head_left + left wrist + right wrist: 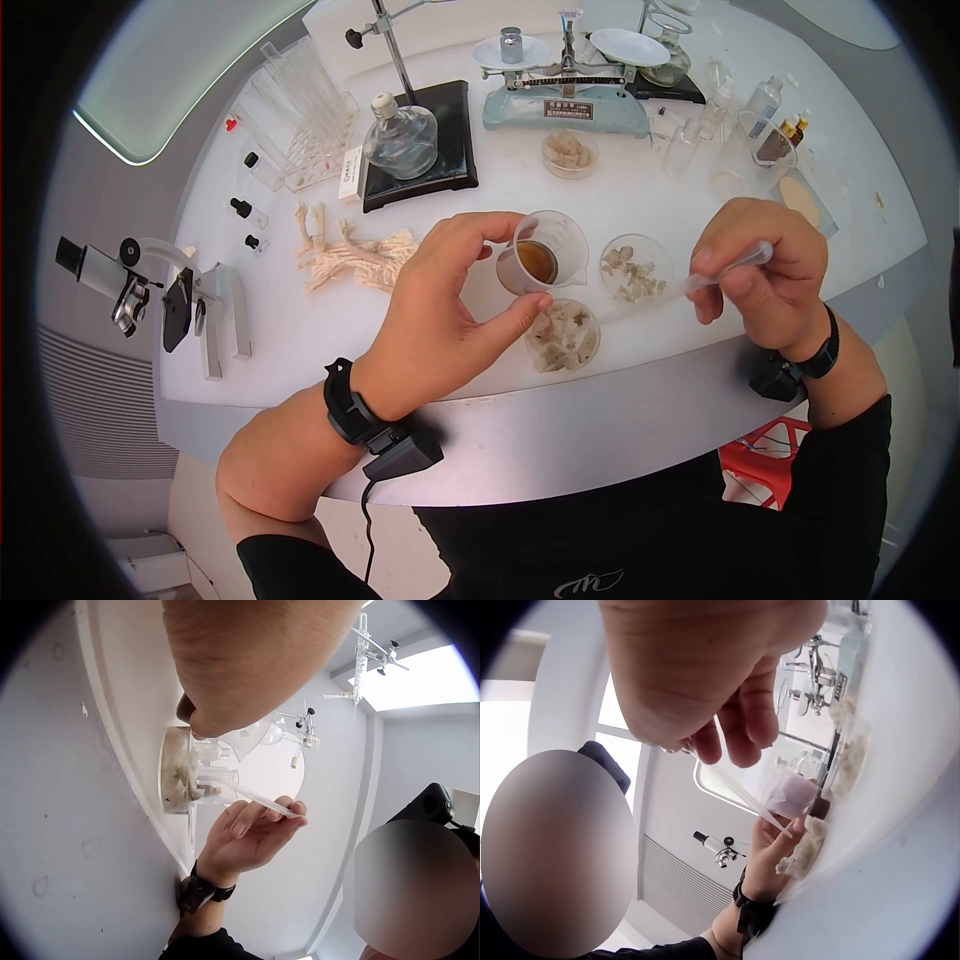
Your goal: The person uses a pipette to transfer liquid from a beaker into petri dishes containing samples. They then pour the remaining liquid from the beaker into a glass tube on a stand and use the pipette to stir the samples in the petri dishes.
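My left hand (440, 290) grips a small clear plastic beaker (566, 240) between thumb and fingers; dark brown liquid (538, 262) lies inside. My right hand (765, 265) pinches a translucent plastic dropper (763, 253), its thin stem slanting down leftward. In the right wrist view the dropper (742, 796) points down toward the left hand and overlaps its fingers. Below the beaker stands a petri dish (565, 371) of pale, brown-flecked flakes. Another petri dish (661, 270) with yellowish pieces sits between the hands.
Beige branching root-like pieces (350, 262) lie left of the left hand. Farther back are a glass flask (402, 145) on a black stand base, a test tube rack (325, 140), a balance (565, 110) and a third dish (570, 172). A microscope (215, 300) stands left, a large beaker (735, 165) right.
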`<move>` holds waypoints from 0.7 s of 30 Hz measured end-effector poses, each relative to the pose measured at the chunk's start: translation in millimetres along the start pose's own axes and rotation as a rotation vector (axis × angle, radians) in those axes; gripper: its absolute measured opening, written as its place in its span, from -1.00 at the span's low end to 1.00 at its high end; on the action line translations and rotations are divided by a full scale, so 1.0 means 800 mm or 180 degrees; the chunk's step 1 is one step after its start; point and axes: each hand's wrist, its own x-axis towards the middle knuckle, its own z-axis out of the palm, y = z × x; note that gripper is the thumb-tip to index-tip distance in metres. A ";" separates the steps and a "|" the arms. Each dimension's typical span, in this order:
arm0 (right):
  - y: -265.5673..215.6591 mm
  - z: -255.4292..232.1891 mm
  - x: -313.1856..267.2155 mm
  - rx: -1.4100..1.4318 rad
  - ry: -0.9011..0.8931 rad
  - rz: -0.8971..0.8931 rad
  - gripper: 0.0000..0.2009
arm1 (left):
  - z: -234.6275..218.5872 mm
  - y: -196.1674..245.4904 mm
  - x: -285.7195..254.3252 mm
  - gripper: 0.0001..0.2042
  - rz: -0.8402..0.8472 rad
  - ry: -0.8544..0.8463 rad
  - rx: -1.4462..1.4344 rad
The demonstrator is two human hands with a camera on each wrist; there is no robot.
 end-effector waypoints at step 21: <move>0.004 0.000 -0.001 0.0005 0.0170 -0.0102 -0.88 | -0.001 0.000 0.000 -0.42 0.0036 0.0003 0.0042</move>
